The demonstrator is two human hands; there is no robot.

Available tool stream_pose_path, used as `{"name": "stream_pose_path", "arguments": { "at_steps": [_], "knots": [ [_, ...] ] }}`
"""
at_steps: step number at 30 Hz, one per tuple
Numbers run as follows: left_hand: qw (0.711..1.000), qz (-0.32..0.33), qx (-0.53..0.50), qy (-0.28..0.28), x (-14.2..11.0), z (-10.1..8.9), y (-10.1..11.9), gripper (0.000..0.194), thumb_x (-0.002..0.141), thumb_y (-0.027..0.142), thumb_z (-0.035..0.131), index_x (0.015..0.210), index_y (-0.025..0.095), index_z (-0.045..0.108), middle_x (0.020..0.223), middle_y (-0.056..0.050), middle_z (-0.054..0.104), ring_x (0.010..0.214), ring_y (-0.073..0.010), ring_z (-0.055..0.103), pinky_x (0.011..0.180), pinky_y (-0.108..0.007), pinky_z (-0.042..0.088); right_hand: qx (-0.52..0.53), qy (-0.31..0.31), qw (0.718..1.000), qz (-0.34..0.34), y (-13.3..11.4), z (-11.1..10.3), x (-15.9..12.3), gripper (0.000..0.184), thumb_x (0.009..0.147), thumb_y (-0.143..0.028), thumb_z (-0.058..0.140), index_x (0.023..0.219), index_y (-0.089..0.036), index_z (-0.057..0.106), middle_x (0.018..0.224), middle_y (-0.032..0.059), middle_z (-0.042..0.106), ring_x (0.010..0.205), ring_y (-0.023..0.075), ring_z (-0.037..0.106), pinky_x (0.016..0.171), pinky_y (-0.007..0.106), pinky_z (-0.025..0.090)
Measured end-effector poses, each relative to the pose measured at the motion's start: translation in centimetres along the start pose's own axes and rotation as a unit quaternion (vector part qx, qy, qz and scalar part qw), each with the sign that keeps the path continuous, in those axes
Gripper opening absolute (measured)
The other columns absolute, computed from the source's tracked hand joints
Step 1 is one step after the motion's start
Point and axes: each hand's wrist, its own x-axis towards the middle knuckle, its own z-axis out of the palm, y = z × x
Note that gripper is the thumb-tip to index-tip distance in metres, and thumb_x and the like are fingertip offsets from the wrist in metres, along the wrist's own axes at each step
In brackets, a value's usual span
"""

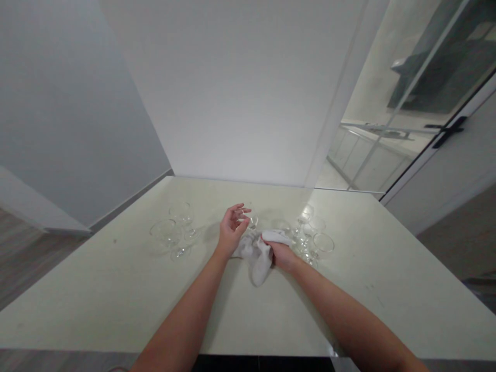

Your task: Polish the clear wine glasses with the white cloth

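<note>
My left hand (232,226) is raised over the middle of the table, its fingers curled around part of a clear stemmed glass (253,222). The glass is see-through, and its outline is faint against the pale table. A crumpled white cloth (260,262) is bunched up in my right hand (282,255), close beside that glass. Part of the cloth hangs down toward the tabletop. Whether the cloth touches the glass is hard to make out. Most of my right fingers are hidden in the cloth.
Clear stemmed glasses lie on their sides at the left (165,233). Several more glasses (323,243) are grouped right of my right hand. The pale table (116,299) meets a white wall panel (240,103) at its far edge. A glazed door with a black handle (449,132) is at the right.
</note>
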Motion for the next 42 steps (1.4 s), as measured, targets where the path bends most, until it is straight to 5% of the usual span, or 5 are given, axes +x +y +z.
{"name": "stream_pose_path", "arguments": {
  "at_steps": [3,21,29,35,42],
  "knots": [
    [0.998,0.009,0.048,-0.030,-0.4,0.4,0.3,0.056,0.080,0.035,0.068,0.129,0.020,0.044,0.116,-0.011,0.062,0.079,-0.0117,0.062,0.070,-0.024,0.050,-0.012,0.006,1.000,-0.008,0.5,-0.3,0.4,0.031,0.064,-0.043,0.071,0.083,-0.020,0.063,0.080,-0.0002,0.069,0.082,0.0182,0.064,0.076,0.031,0.049],
    [0.987,0.063,0.133,0.070,-0.9,0.8,0.5,0.062,0.074,0.033,0.074,0.128,0.021,0.047,0.108,-0.008,0.064,0.072,-0.0100,0.061,0.064,-0.022,0.050,-0.084,-0.005,0.993,-0.078,-0.9,0.7,-0.9,0.024,0.072,-0.045,0.068,0.078,-0.022,0.068,0.081,0.0012,0.070,0.073,0.0161,0.061,0.073,0.030,0.051],
    [0.974,0.031,0.123,0.185,0.7,-1.1,-0.9,0.062,0.073,0.037,0.074,0.128,0.024,0.047,0.111,-0.007,0.063,0.077,-0.0102,0.061,0.057,-0.017,0.048,-0.136,-0.027,0.987,-0.083,-0.5,-0.1,-1.4,0.023,0.069,-0.041,0.071,0.074,-0.018,0.071,0.072,0.0013,0.068,0.064,0.0150,0.058,0.061,0.027,0.047],
    [0.987,-0.004,0.128,0.102,0.6,-0.6,-1.3,0.064,0.071,0.038,0.076,0.126,0.024,0.049,0.114,-0.008,0.063,0.078,-0.0115,0.062,0.055,-0.018,0.048,-0.272,-0.172,0.936,-0.143,-1.5,0.6,-2.6,0.021,0.073,-0.038,0.068,0.077,-0.018,0.074,0.072,0.0014,0.069,0.069,0.0156,0.060,0.068,0.026,0.049],
    [0.993,-0.038,0.113,0.026,0.5,0.0,-1.4,0.066,0.072,0.039,0.075,0.129,0.024,0.046,0.121,-0.011,0.061,0.084,-0.0137,0.063,0.056,-0.019,0.050,-0.290,-0.202,0.921,-0.167,-1.9,1.1,-2.7,0.022,0.078,-0.038,0.064,0.080,-0.018,0.074,0.079,0.0023,0.071,0.075,0.0170,0.064,0.073,0.027,0.049]
  ]
}}
